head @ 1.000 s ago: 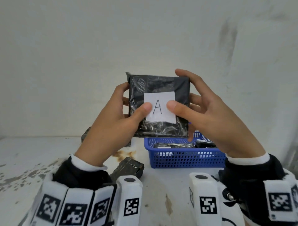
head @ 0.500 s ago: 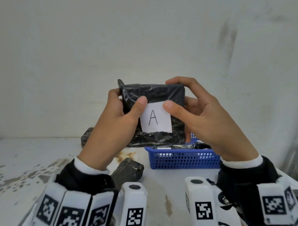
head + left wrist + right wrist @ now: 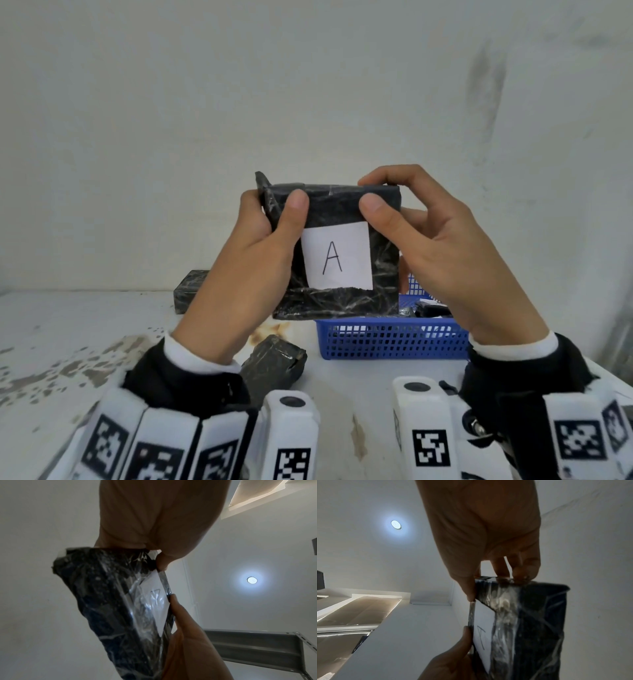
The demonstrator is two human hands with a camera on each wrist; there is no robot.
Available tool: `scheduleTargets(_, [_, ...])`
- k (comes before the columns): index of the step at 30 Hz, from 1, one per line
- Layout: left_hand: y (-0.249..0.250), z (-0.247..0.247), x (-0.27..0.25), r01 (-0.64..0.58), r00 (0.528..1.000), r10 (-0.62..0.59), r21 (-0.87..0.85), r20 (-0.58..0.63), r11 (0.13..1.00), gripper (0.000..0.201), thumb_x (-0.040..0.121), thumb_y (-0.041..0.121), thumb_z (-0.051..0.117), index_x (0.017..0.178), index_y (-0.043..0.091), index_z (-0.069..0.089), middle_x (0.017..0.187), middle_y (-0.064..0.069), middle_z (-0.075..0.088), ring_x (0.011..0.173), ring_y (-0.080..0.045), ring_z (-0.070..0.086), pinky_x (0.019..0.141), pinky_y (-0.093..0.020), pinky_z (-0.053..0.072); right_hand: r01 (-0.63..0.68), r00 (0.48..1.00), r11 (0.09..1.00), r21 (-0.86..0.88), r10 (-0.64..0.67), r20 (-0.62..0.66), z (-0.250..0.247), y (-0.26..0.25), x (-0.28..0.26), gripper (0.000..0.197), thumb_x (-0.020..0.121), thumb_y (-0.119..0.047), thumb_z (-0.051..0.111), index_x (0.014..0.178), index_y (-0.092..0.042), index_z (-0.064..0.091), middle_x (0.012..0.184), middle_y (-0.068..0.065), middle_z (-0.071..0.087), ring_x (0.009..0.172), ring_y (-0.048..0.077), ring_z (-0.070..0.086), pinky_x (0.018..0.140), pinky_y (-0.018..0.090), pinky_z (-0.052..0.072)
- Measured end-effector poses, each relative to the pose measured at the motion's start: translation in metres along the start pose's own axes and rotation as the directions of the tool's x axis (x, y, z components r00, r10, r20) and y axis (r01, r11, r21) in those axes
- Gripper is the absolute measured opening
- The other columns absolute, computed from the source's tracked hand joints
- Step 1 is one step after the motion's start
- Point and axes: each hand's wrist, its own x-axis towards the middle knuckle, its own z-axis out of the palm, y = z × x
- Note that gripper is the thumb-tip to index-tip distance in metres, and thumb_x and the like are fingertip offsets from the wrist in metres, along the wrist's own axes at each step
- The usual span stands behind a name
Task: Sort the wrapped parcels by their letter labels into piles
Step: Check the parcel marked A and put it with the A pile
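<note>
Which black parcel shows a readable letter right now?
The parcel held up by both hands, white label reading A. The parcel by the wall and the one near the left wrist show no label.

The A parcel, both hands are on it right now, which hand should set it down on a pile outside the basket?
Probably the left hand. It grips the A parcel on the side where two wrapped parcels lie on the table. The right hand is over the blue basket.
</note>
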Motion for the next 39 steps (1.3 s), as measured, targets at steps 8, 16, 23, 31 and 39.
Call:
scheduleTargets(8, [0.005, 0.003, -0.002, -0.103, 0.994, 0.100, -0.075, -0.040, 0.992, 0.028, 0.088, 0.057, 0.046, 0.101, 0.032, 0.046, 0.089, 0.021, 0.064, 0.082, 0.011, 0.062, 0.068, -0.012, 0.048, -0.056, 0.998, 0.970, -0.234, 0.056, -0.010, -0.001, 0.003, 0.002, 0.068, 0.076, -0.069, 0.052, 0.140, -0.055, 0.035, 0.093, -0.023, 0.074, 0.066, -0.001, 0.064, 0.068, 0.004, 0.044])
scheduleTargets(16, [0.008, 0.011, 0.004, -0.069, 0.997, 0.071, -0.050, 0.041, 0.996, 0.031, 0.098, 0.057, 0.034, 0.119, 0.037, 0.043, 0.095, 0.025, 0.061, 0.087, 0.018, 0.058, 0.081, -0.014, 0.046, -0.135, 0.990, 0.991, -0.016, 0.134, -0.053, -0.002, 0.001, 0.002, 0.021, 0.097, -0.044, 0.056, 0.105, -0.027, 0.066, 0.099, -0.007, 0.072, 0.059, 0.022, 0.064, 0.058, 0.032, 0.054])
scheduleTargets(23, [0.016, 0.011, 0.004, -0.027, 1.000, 0.027, -0.122, -0.008, 0.992, 0.019, 0.101, 0.041, 0.039, 0.110, 0.032, 0.053, 0.093, 0.023, 0.063, 0.082, 0.018, 0.059, 0.091, -0.028, 0.044, -0.075, 0.995, 0.994, 0.081, 0.080, -0.059, -0.011, -0.004, -0.001, 0.020, 0.102, -0.035, 0.050, 0.092, -0.027, 0.066, 0.096, 0.006, 0.070, 0.061, 0.025, 0.062, 0.059, 0.036, 0.055])
scheduleTargets(31, [0.016, 0.022, -0.003, -0.040, 0.998, 0.043, -0.059, 0.052, 0.997, 0.016, 0.098, 0.052, 0.034, 0.103, 0.042, 0.046, 0.083, 0.044, 0.059, 0.081, 0.026, 0.055, 0.091, -0.029, 0.042, -0.043, 0.994, 0.998, 0.038, 0.047, -0.098, -0.023, -0.003, -0.004, 0.019, 0.101, -0.038, 0.053, 0.089, -0.031, 0.067, 0.085, -0.008, 0.068, 0.057, 0.021, 0.060, 0.056, 0.034, 0.054])
scheduleTargets(39, [0.018, 0.024, -0.004, -0.051, 0.999, 0.052, -0.100, 0.009, 0.994, 0.014, 0.097, 0.050, 0.039, 0.102, 0.040, 0.047, 0.083, 0.041, 0.060, 0.080, 0.023, 0.057, 0.089, -0.033, 0.046, -0.023, 0.993, 1.000, 0.002, 0.023, -0.115, -0.020, -0.002, -0.004, 0.015, 0.100, -0.038, 0.056, 0.097, -0.028, 0.066, 0.087, -0.015, 0.067, 0.054, 0.016, 0.060, 0.054, 0.032, 0.055])
